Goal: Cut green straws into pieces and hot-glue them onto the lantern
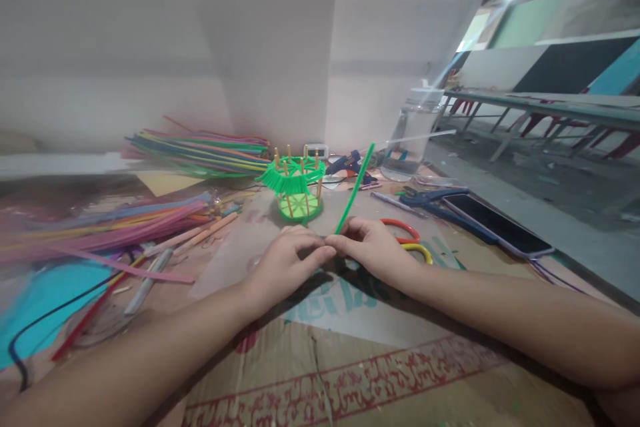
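A bright green pipe cleaner (356,190) slants upward from the fingers of my right hand (375,250), which is closed on it. My left hand (293,257) meets the right one, its thumb and fingers pinched at the lower part of the same pipe cleaner; that part is mostly hidden by the fingers. Just beyond my hands stands a small basket-like frame (295,183) with a round green base, upright wooden sticks and green pipe cleaner woven around its upper part. Scissors (417,250) with red and yellow handles lie beside my right hand, partly covered by it.
Bundles of coloured pipe cleaners (200,153) lie at the left, near glue sticks (150,280) and a blue sheet (65,300). A glue gun (345,163) and a water bottle (410,133) stand behind. Blue-handled pliers (450,213) and a phone (497,223) lie at the right edge.
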`<state>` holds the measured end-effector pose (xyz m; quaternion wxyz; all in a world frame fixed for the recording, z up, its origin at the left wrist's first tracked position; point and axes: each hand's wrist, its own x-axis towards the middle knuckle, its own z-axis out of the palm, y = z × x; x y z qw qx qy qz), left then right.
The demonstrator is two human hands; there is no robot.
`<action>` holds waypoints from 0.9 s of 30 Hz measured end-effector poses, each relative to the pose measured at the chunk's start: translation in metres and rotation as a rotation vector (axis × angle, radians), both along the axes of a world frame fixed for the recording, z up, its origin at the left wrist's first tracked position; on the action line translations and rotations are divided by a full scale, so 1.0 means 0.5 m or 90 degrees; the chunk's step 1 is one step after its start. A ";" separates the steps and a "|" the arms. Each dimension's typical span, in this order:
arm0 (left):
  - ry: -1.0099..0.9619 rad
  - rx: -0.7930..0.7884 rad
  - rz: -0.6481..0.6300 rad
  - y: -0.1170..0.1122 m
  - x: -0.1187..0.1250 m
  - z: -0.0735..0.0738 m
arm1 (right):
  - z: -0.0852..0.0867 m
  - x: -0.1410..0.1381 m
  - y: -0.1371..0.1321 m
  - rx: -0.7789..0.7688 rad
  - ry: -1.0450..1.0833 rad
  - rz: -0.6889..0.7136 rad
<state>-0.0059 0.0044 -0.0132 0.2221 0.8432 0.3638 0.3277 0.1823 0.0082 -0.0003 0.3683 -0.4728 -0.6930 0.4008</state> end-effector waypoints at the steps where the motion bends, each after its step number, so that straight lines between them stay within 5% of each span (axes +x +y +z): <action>1: -0.008 -0.001 0.003 0.000 0.000 0.001 | 0.000 0.000 0.001 0.002 -0.003 -0.003; 17: -0.034 -0.020 0.021 0.005 0.001 -0.006 | -0.004 -0.004 -0.002 0.007 -0.008 0.009; 27: -0.131 -0.107 -0.036 0.005 -0.003 0.000 | -0.013 0.000 0.008 -0.093 0.106 0.042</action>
